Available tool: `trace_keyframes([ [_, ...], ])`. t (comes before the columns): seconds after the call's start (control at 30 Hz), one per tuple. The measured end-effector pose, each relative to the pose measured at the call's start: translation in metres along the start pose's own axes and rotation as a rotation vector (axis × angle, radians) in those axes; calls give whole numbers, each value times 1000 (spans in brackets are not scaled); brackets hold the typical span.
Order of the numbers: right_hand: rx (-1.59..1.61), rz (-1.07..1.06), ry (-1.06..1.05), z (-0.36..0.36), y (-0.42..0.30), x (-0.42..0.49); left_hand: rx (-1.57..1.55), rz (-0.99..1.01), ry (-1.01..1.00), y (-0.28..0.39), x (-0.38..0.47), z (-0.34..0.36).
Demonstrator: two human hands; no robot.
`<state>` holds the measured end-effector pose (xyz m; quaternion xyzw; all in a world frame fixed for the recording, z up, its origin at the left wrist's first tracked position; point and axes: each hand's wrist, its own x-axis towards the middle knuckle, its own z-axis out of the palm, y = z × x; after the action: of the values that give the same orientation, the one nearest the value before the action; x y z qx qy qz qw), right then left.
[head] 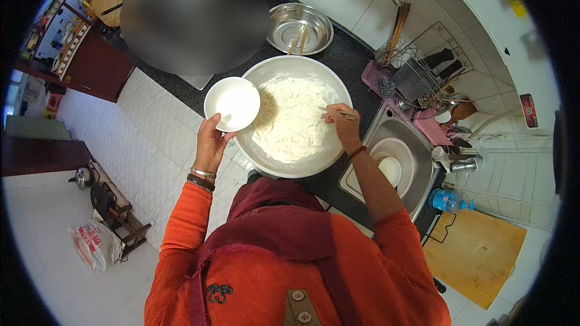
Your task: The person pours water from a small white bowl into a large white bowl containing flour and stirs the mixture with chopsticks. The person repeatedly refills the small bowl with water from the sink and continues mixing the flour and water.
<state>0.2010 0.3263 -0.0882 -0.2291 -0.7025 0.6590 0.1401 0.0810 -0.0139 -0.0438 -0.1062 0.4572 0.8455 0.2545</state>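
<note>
My left hand (213, 138) grips a white bowl (232, 99) by its near rim, over the left edge of a large pale basin (334, 82). The bowl's inside is bright white, and I cannot tell what it contains. Lumpy white flour (294, 122) covers the basin's bottom, with a darker, damp-looking patch (267, 109) at its left side. Above the basin's right side, my right hand (345, 127) is closed around a thin utensil (347, 116), perhaps chopsticks, whose tip points into the basin. Most of that utensil is hidden by the fingers.
Behind the basin stands a steel bowl (277, 31) with chopsticks (299, 40) inside. A sink (419, 163) to the right holds a pale tub (404, 147). Beyond are a pink rack (376, 74), a blue-labelled bottle (446, 200) and a wooden board (476, 253). A blurred oval hides the upper left.
</note>
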Motion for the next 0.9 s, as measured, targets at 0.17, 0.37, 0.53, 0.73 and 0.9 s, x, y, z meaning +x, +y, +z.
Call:
trace_keyframes([
  [0.17,202,116,-105,16,15,-23,31,7,-34,-2,2,-5],
  [0.37,-146,-487,-378,86,-22,-89,54,1,-3,0,-1,-5],
  [0.53,-82,-157,-431,69,-5,-53,44,5,4,2,-3,3],
  [0.73,-191,-345,-257,18,-10,19,42,9,-29,1,-4,3],
  [0.9,-499,-567,-167,-18,-41,30,109,5,-42,-1,-1,-2],
])
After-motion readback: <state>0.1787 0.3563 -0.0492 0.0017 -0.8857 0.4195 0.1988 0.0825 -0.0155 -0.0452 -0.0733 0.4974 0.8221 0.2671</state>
